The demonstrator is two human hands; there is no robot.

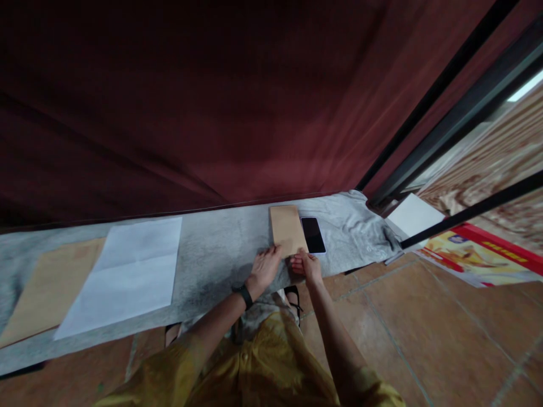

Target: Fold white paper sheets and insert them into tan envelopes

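A small brown paper envelope [288,229] lies on the grey cloth in front of me. My left hand [265,265], a dark band on its wrist, grips the envelope's near left corner. At the near right corner my right hand [306,264] pinches the paper, its other fingers curled underneath. Close against the envelope's right side rests a phone [313,234] with a dark screen. Far to the left, a white sheet of paper [127,277] with a crease across it partly covers a larger brown envelope [53,282].
The grey cloth [216,243] covers a long narrow surface. Behind it hangs a dark red curtain [237,124]. On the right are black metal bars [436,102] and a red and yellow box [479,254]. Below is a tiled floor [403,316].
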